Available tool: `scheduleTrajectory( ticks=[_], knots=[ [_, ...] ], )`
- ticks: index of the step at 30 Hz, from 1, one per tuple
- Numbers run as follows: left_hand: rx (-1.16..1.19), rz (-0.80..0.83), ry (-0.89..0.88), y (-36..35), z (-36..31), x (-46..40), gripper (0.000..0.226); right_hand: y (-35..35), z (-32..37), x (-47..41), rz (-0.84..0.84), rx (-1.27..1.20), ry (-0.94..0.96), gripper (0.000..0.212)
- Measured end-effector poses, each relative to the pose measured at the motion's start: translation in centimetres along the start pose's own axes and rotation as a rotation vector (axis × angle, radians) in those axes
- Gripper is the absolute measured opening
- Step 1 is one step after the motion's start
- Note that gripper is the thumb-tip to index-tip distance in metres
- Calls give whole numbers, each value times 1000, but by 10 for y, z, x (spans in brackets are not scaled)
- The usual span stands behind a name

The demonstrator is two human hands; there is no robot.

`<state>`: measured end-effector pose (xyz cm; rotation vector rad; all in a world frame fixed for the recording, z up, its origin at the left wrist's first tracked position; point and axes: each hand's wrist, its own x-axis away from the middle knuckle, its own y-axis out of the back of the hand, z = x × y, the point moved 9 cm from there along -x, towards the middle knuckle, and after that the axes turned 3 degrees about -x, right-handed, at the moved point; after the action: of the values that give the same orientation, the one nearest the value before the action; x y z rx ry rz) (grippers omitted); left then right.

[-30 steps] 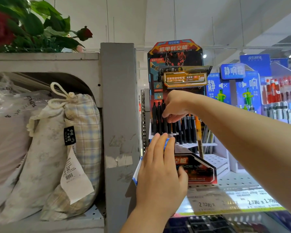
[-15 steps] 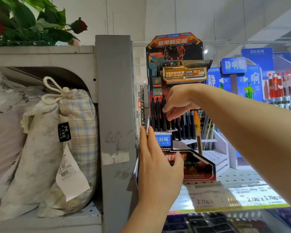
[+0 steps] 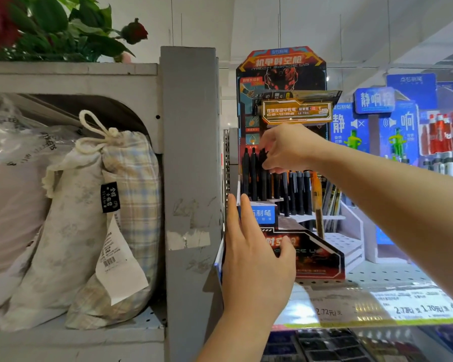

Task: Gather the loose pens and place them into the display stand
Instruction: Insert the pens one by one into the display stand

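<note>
black pens (image 3: 254, 173) stand in the cardboard display stand (image 3: 311, 254) at frame centre. right hand (image 3: 289, 147) pinches one pen top; left hand (image 3: 256, 259), fingers straight, braces the stand's front. a crooked push could topple neighbouring pens or tilt the light stand.
</note>
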<state>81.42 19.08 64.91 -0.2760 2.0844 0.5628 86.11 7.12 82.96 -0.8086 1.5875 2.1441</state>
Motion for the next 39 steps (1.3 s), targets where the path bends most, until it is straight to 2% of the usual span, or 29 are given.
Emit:
scheduleTrajectory(
  ticks=[9, 12, 19, 21, 23, 27, 31, 34, 39],
  knots=[
    [56, 0, -6, 1, 0, 0, 89, -6, -8, 9, 82, -158, -26, 67],
    [79, -10, -8, 1, 2, 0, 89, -3, -15, 21, 53, -170, -26, 72],
    [17, 4, 4, 13, -14, 5, 88, 45, -51, 85, -250, -290, -35, 52],
    [75, -78, -8, 25, -27, 6, 77, 55, -66, 114, -263, -388, -36, 49],
    [243, -130, 0, 28, -45, 8, 61, 60, -86, 148, -243, -486, -37, 50],
    [655, 86, 70, -29, -115, 27, 34, 79, -142, 233, -198, -538, -78, 47],
    [681, 351, 170, -131, -192, 73, 22, 129, -225, 333, -182, -456, -199, 59],
    [743, 443, 227, -201, -249, 112, 20, 172, -291, 406, -166, -430, -292, 52],
    [826, 651, 188, -317, -375, 185, 23, 262, -392, 522, -234, -243, -471, 57]
  ],
)
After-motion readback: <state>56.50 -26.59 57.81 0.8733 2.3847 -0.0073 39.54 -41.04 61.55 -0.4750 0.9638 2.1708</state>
